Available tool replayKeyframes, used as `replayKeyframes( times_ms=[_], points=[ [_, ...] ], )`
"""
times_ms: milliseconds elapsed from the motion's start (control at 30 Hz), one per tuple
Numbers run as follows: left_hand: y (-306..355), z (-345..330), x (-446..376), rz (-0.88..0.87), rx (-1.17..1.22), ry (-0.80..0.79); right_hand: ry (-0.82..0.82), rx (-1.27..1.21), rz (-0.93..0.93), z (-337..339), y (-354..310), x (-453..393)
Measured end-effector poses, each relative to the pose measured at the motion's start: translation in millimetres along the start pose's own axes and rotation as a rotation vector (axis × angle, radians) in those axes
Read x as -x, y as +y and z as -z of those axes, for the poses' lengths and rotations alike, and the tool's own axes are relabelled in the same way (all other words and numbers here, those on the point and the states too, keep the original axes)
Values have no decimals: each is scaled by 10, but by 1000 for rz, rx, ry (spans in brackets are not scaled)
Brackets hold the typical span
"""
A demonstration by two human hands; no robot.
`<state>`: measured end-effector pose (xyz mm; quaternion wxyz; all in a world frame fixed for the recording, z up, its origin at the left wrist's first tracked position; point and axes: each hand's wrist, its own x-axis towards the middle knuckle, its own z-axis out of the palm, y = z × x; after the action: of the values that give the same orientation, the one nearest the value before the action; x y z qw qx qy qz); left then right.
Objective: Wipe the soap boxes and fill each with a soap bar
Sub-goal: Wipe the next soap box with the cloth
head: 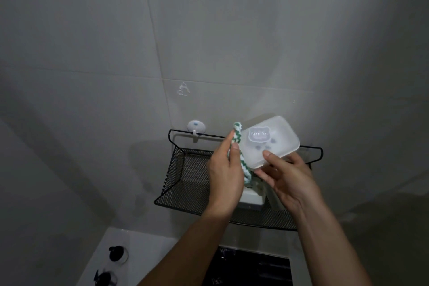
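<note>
Right hand (287,176) grips a translucent white soap box (271,141) by its near corner, thumb on top, fingers curled under; box is tilted, held in the air above the right half of a black mesh wall shelf (185,183). Box lid shows a pale bear-shaped sticker (258,135). Left hand (224,174) pinches a green-and-white zigzag cloth (236,146), thumb pressing it from the near side, fingers curled behind; cloth touches the box's left edge and hangs down between the two hands. Below the hands, inside the shelf near its front edge, sits a white boxy item (251,199), partly hidden, cannot tell what it is. White wall hook (196,127) stuck on the grey tiled wall (92,53) just above the shelf's back left corner. Smudge of clear adhesive residue (184,89) higher on the wall. At bottom left, a white surface (139,246) carries two dark pump-top bottles (117,253), blurred
</note>
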<state>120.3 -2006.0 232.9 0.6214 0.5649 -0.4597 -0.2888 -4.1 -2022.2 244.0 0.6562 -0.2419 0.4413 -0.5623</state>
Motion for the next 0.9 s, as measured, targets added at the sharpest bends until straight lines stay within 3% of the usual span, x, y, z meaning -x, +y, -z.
replayKeyframes(
  times_ms=[267, 500, 600, 767, 900],
  points=[
    [-109, -69, 69, 101, 196, 41, 9, 28, 59, -52, 124, 2],
    [-159, 97, -165, 221, 422, -47, -29, 51, -22, 10, 111, 3],
    [-149, 260, -275, 175, 338, -160, -36, 64, -20, 175, -27, -49],
    [-75, 466, -486, 103, 107, -313, -207, 314, 34, 271, -160, -50],
    [16, 488, -557, 44, 28, -387, -218, 288, 77, 233, -186, -51]
  ],
)
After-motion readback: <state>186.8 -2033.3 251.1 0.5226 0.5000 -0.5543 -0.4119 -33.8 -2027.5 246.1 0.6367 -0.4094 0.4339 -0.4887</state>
